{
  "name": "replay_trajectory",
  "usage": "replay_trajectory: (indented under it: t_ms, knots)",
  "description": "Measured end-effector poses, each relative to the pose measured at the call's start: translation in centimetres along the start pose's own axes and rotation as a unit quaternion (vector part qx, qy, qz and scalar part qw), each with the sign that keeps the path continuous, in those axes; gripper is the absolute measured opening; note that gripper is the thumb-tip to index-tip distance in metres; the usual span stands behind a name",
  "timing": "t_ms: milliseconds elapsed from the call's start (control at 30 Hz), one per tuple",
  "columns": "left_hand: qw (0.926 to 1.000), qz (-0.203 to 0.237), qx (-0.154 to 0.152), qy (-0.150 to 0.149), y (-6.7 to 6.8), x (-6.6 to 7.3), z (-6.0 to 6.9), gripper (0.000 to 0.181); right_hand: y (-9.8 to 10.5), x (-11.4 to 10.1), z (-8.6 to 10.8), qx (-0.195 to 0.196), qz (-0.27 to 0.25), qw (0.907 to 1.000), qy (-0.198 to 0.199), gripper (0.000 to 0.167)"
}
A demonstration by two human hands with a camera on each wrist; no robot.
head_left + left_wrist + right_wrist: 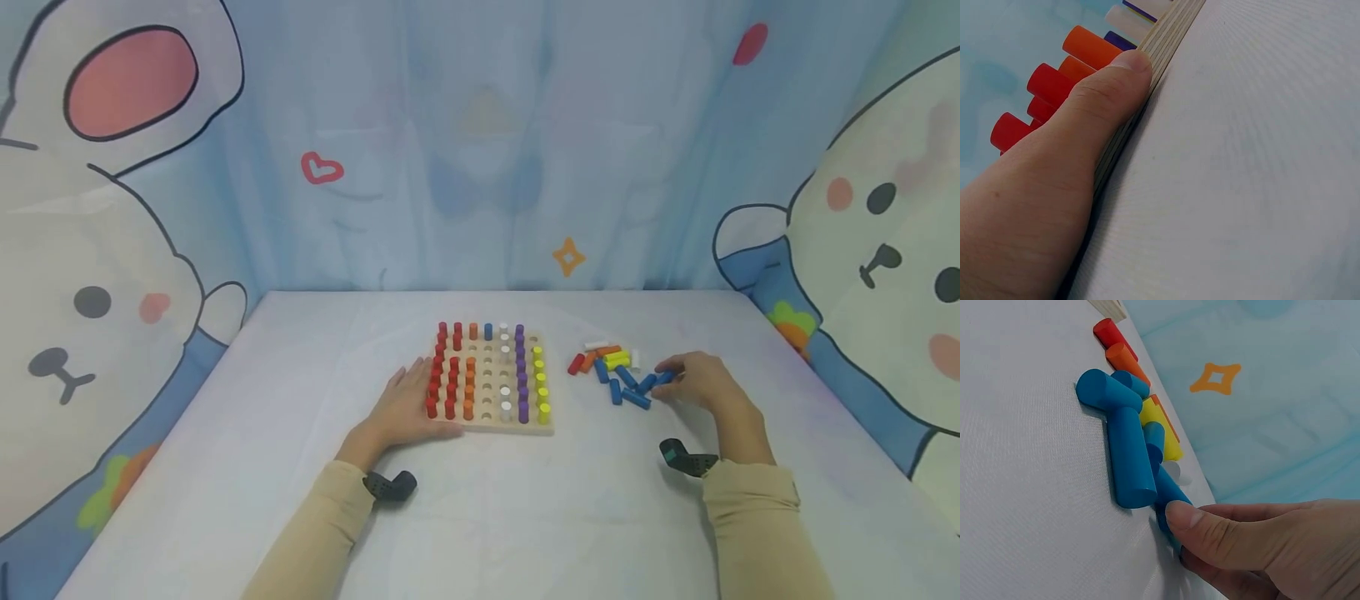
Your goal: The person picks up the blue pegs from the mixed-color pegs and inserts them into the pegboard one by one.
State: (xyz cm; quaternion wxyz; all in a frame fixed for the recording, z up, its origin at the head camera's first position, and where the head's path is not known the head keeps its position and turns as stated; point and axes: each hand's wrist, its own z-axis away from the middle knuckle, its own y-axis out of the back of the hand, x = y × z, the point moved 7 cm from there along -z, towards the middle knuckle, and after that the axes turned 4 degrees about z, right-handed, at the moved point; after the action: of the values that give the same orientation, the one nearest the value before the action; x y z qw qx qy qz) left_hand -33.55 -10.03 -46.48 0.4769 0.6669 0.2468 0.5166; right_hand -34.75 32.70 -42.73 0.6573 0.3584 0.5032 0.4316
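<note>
A wooden pegboard (517,427) holds rows of red, orange, blue, white, purple and yellow pegs, with bare holes among them. My left hand (407,408) rests against its left side, and the thumb (1107,94) lies along the front edge in the left wrist view. The other left fingers are mostly hidden there. To the right of the board, my right hand (699,383) pinches a blue peg (664,378) between thumb and fingers, at the right end of a loose pile. Several other blue pegs (1130,459) lie close to the fingertips.
Beyond the blue pegs lie loose yellow pegs (618,358), orange pegs (588,363), white pegs and a red peg (576,363). A white cloth (570,517) covers the table. A printed curtain (480,167) hangs along the back edge.
</note>
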Motion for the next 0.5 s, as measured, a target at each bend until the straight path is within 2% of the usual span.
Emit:
replay_trajectory:
  t_ms: [267,500]
  knots:
    - [1.0,-0.002,0.008,0.0,0.3,0.1,0.1,0.124,0.1,0.3,-0.6,0.014,0.011,0.9997,0.015,0.051]
    - [1.0,0.004,0.002,0.0,-0.1,0.1,0.1,0.124,-0.1,1.0,-0.5,0.003,0.007,0.9998,0.016,0.046]
